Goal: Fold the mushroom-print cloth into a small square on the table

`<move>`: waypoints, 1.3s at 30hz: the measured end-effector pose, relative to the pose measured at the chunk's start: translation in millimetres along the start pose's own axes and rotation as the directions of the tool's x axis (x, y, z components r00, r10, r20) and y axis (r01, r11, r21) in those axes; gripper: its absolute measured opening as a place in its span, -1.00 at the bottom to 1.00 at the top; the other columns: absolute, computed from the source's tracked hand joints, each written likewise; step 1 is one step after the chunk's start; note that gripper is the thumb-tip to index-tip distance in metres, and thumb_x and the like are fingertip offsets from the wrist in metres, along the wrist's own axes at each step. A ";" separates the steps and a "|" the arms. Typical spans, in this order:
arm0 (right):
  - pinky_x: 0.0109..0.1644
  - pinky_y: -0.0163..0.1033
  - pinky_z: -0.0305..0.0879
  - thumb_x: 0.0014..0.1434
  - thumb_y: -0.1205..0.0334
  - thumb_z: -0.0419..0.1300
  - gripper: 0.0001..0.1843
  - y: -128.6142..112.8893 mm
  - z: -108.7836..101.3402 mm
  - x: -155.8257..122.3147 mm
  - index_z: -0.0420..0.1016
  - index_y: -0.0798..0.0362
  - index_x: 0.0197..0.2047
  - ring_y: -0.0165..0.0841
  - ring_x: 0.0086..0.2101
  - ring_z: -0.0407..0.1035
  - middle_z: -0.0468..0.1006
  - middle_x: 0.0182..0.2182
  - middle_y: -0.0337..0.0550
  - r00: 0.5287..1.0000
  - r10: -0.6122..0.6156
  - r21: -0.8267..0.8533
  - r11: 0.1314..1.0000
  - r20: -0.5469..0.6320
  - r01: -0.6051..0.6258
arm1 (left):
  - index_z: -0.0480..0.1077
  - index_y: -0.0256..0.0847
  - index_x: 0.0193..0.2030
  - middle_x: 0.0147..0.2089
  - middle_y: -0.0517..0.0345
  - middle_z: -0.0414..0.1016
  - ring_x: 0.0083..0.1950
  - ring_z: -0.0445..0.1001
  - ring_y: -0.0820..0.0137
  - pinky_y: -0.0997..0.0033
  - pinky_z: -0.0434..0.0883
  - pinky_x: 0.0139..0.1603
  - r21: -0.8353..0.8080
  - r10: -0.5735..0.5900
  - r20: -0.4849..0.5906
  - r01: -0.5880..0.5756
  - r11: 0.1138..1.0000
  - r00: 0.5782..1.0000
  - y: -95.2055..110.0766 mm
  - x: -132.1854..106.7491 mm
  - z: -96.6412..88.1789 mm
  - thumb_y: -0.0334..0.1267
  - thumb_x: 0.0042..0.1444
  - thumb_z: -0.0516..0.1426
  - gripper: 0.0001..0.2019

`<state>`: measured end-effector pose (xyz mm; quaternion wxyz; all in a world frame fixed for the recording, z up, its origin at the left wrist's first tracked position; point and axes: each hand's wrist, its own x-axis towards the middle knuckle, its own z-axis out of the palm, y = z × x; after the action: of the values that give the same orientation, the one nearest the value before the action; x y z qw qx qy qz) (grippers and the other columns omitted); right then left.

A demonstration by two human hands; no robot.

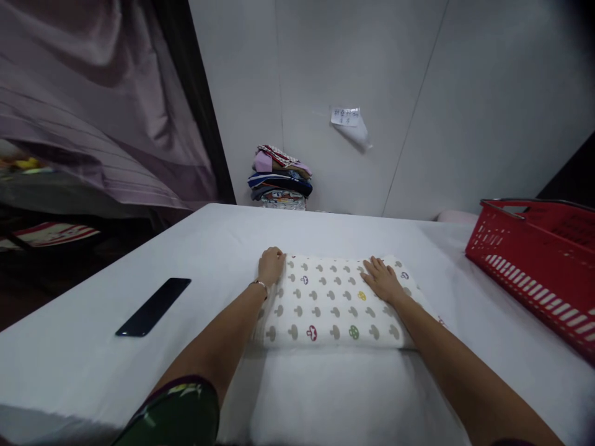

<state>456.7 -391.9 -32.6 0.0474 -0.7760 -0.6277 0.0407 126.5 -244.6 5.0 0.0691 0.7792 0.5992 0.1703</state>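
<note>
A white cloth (pixel 333 303) printed with grey and a few coloured mushrooms lies folded into a rectangle on the white table. At its far left corner is my left hand (pixel 272 265), the fingers closed on the edge and their tips partly hidden. A bracelet circles that wrist. My right hand (pixel 382 279) rests flat near the far right corner, fingers spread over the fabric. Plain white material (pixel 334 396) is visible between my forearms, on the near side of the printed cloth.
On the left of the white table (pixel 223 238) lies a black phone (pixel 154 306). A red plastic basket (pixel 534 260) stands at the right. Beyond the far edge, folded fabrics (pixel 281 179) are stacked against the wall, which carries a paper label (pixel 345 117). A mauve curtain (pixel 102 93) hangs at left.
</note>
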 end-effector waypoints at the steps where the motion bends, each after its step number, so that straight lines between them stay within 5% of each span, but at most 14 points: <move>1: 0.32 0.05 -0.26 0.32 -0.08 -0.21 -0.39 -0.1 0.2 -0.3 0.02 -0.04 0.36 -0.21 0.34 -0.29 -0.13 0.38 -0.07 1.000 -0.001 0.000 1.000 0.002 0.001 | 0.42 -0.19 -0.19 -0.07 -0.02 0.48 0.00 0.39 0.24 0.30 0.30 -0.07 -0.006 -0.039 0.006 0.039 0.999 0.999 -1.5 1.1 1.9 -0.19 0.21 -0.04 -0.76; 7: 0.31 0.07 -0.22 0.32 -0.06 -0.20 -0.41 -1.9 -6.4 0.1 0.08 -0.04 0.34 -0.19 0.33 -0.21 -0.07 0.37 -0.05 0.999 0.009 0.013 1.000 0.032 -0.009 | 0.41 -0.17 -0.12 -0.10 0.01 0.54 -0.06 0.45 0.24 0.31 0.31 -0.13 -0.022 -0.080 0.062 0.081 0.996 0.995 -6.0 2.3 5.1 -0.17 0.19 -0.03 -0.75; 12: 0.31 0.14 -0.28 0.30 -0.12 -0.18 -0.37 -19.0 -17.2 12.9 0.04 -0.04 0.35 -0.15 0.34 -0.28 -0.10 0.37 -0.04 0.999 -0.015 0.030 0.999 0.031 0.014 | 0.34 -0.17 0.10 0.11 0.00 0.44 0.16 0.29 0.22 0.24 0.19 0.12 -0.016 0.097 0.073 -0.096 0.995 0.993 6.3 0.5 2.9 -0.15 0.20 -0.01 -0.63; 16: 0.32 0.08 -0.31 0.32 -0.03 -0.15 -0.42 -38.7 -19.1 28.6 0.08 -0.03 0.33 -0.19 0.33 -0.21 0.04 0.34 -0.07 0.996 -0.084 0.061 0.995 0.028 0.082 | 0.43 -0.15 -0.02 0.03 -0.01 0.45 0.11 0.30 0.20 0.21 0.20 0.11 -0.002 0.177 0.097 -0.178 0.984 0.979 14.6 4.1 4.7 -0.16 0.17 0.04 -0.71; 22: 0.27 -0.05 -0.18 0.32 0.14 -0.08 -0.58 -46.7 -18.2 48.2 0.34 0.00 0.17 -0.23 0.14 0.18 0.41 0.11 -0.03 0.996 -0.085 0.098 0.991 -0.029 0.087 | 0.46 -0.17 -0.18 -0.06 0.04 0.48 0.05 0.34 0.29 0.37 0.23 0.07 -0.026 0.225 0.080 -0.224 0.974 0.971 12.6 9.2 3.7 -0.15 0.23 -0.04 -0.73; 30: 0.08 -0.28 0.04 0.31 0.17 -0.07 -0.65 -44.8 -14.9 60.1 0.47 0.05 -0.02 -0.29 -0.02 0.30 0.49 -0.06 -0.04 0.994 -0.076 0.113 0.990 -0.078 0.084 | 0.44 -0.18 -0.23 -0.17 0.04 0.54 -0.16 0.46 0.30 0.37 0.31 -0.24 0.005 0.083 0.101 -0.083 0.997 0.991 16.2 15.4 14.0 -0.11 0.23 -0.07 -0.69; 35: 0.04 -0.28 0.08 0.31 0.16 -0.05 -0.66 -42.1 -12.3 60.3 0.48 0.06 -0.02 -0.29 -0.04 0.31 0.49 -0.06 -0.05 0.992 -0.103 0.108 0.988 -0.071 0.111 | 0.46 -0.21 -0.17 -0.09 -0.05 0.52 -0.03 0.43 0.18 0.24 0.33 -0.07 0.052 0.102 0.075 -0.106 0.993 0.992 20.6 16.5 15.2 -0.16 0.20 -0.05 -0.70; 39: 0.08 -0.24 0.07 0.32 0.15 -0.08 -0.62 -39.2 -12.4 59.5 0.47 0.05 0.01 -0.27 -0.02 0.30 0.48 -0.04 -0.04 0.990 -0.118 0.100 0.987 -0.076 0.125 | 0.34 -0.18 0.12 0.22 0.00 0.34 0.26 0.20 0.21 0.14 0.11 0.26 0.065 0.243 0.024 -0.244 0.968 0.970 34.1 0.2 9.3 -0.26 0.21 -0.07 -0.63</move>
<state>432.6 -325.8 -15.6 0.1125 -0.7336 -0.6688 0.0434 160.8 -252.8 7.0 0.0259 0.8501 0.5038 0.1510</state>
